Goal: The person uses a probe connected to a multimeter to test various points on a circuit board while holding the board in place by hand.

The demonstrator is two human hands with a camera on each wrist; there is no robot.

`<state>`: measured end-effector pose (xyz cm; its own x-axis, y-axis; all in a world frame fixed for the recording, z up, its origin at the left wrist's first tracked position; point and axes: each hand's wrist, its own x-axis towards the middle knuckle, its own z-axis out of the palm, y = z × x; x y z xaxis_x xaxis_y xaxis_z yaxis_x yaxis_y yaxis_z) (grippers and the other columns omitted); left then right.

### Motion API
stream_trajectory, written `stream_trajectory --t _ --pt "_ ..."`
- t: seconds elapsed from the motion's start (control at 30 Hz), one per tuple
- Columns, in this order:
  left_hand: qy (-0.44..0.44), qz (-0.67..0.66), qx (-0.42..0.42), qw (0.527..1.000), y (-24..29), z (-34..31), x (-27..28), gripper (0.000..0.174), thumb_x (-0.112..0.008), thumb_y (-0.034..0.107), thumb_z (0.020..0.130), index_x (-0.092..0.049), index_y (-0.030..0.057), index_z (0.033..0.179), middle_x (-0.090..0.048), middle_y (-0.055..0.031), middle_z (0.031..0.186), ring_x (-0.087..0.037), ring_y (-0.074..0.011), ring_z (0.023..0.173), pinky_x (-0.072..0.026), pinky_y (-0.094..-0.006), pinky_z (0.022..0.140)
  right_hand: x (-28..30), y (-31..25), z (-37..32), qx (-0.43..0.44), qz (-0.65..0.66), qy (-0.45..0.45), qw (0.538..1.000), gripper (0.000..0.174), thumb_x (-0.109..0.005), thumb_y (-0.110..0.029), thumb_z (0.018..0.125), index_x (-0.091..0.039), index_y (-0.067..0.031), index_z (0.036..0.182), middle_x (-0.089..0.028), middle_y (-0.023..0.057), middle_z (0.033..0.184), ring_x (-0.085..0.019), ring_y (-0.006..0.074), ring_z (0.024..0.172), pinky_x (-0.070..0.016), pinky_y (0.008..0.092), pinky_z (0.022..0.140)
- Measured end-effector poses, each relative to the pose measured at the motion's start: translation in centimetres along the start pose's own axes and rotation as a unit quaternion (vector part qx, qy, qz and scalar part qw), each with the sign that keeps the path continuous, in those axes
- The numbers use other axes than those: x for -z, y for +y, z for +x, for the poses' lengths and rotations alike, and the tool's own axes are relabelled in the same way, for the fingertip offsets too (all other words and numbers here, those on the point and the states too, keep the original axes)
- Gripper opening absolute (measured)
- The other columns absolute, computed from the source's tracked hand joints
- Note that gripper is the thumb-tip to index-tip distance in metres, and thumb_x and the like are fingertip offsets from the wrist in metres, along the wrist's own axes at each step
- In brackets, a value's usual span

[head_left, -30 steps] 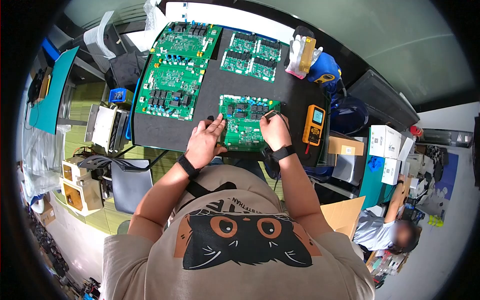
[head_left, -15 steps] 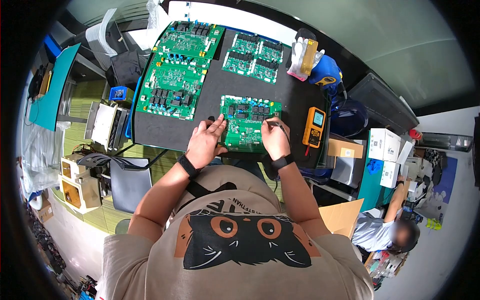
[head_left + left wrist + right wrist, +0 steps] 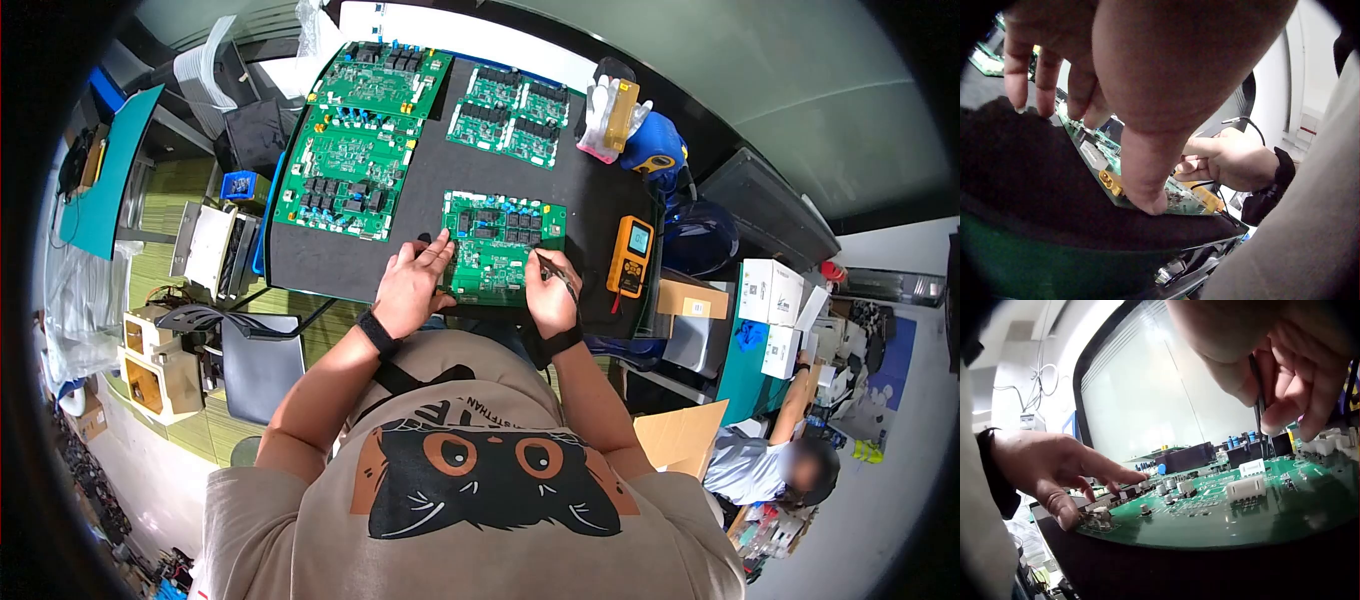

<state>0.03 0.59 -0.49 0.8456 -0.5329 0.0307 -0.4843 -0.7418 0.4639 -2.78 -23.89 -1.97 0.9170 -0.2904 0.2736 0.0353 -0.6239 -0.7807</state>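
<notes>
A green circuit board (image 3: pixel 490 272) with black relays and white connectors lies at the near edge of the dark mat. My left hand (image 3: pixel 405 288) rests along its left side, fingers extended, with the thumb at the near-left corner. The right hand (image 3: pixel 553 298) is over the board's right part and pinches slim dark tweezers (image 3: pixel 1260 394) between thumb and fingers. In the right wrist view their two tips point down beside a black component (image 3: pixel 1282 444), behind white connectors (image 3: pixel 1245 488). The curled fingers partly cover the tweezers in the head view.
Two larger green boards (image 3: pixel 350 165) lie at the left, and several small boards (image 3: pixel 505 118) at the back. An orange multimeter (image 3: pixel 629 258) is right of the work board. Gloves (image 3: pixel 598 120) and a blue tool (image 3: pixel 652 142) stand back right. Another person (image 3: pixel 755 465) is far right.
My right hand has drawn back a little toward my body across the board, and its tool has tilted. The left hand has stayed at the board's left side.
</notes>
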Motion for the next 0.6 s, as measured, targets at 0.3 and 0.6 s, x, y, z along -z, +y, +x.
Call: stream_trajectory --t 0.3,0.6 --pt "-0.001 0.009 0.0 1.0 0.1 0.1 0.0 0.09 -0.089 0.026 0.062 -0.054 0.0059 0.142 -0.046 -0.0051 0.156 -0.053 -0.0277 0.118 -0.0476 -0.0398 0.096 -1.1 0.3 -0.5 0.018 0.018 0.026 0.999 0.008 -0.071 -0.005 0.091 -0.069 -0.0008 0.097 -0.071 0.0111 0.086 -0.069 0.0192 0.08 -0.055 0.0315 0.075" --pt "-0.007 0.011 0.005 1.0 0.3 0.1 0.2 0.091 -0.089 0.026 0.062 -0.053 0.0067 0.144 -0.046 -0.0051 0.156 -0.053 -0.0282 0.119 -0.0476 -0.0404 0.096 -1.6 0.3 -0.8 0.015 0.037 0.051 0.998 0.009 -0.072 -0.008 0.091 -0.068 -0.0009 0.096 -0.071 0.014 0.086 -0.071 0.0252 0.08 -0.0558 0.0351 0.075"
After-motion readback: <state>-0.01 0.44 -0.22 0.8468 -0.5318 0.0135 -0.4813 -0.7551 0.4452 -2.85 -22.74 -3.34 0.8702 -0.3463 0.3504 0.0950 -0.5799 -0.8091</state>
